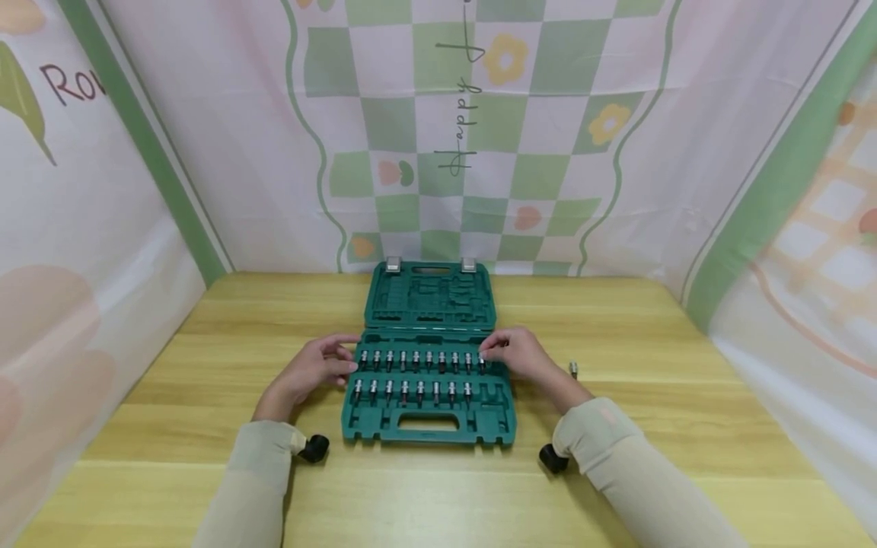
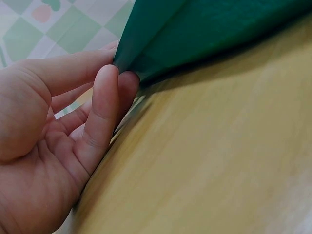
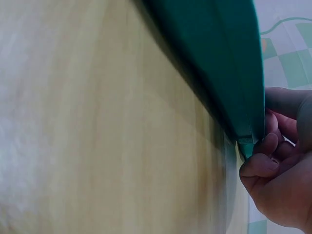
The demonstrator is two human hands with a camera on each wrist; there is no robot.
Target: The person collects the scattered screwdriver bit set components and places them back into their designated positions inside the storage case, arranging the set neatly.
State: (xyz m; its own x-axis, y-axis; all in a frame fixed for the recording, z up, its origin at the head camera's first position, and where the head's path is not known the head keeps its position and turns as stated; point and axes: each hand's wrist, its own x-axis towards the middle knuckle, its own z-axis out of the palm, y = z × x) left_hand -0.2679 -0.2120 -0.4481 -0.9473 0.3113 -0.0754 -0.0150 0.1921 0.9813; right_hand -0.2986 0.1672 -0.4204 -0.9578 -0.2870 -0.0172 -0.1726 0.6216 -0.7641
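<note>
A green plastic case (image 1: 428, 436) lies unfolded on the table, its lid (image 1: 430, 293) tilted back behind it. Two rows of silver bit sockets with dark tips stand in its slots, such as one (image 1: 420, 390) in the front row. My left hand (image 1: 314, 371) holds the case's left side, thumb at the rim and other fingers bent against the side wall (image 2: 170, 44). Over the right end of the back row, my right hand (image 1: 521, 354) pinches a bit socket (image 1: 482, 358) at its slot. The case wall hides this socket in the right wrist view.
Another bit socket (image 1: 573, 370) is on the wooden table (image 1: 425, 498), right of the case and close to my right forearm. Vacant slots (image 1: 490, 393) show at the front row's right end. A patterned cloth (image 1: 452, 137) hangs behind the table, with cloth at both sides too.
</note>
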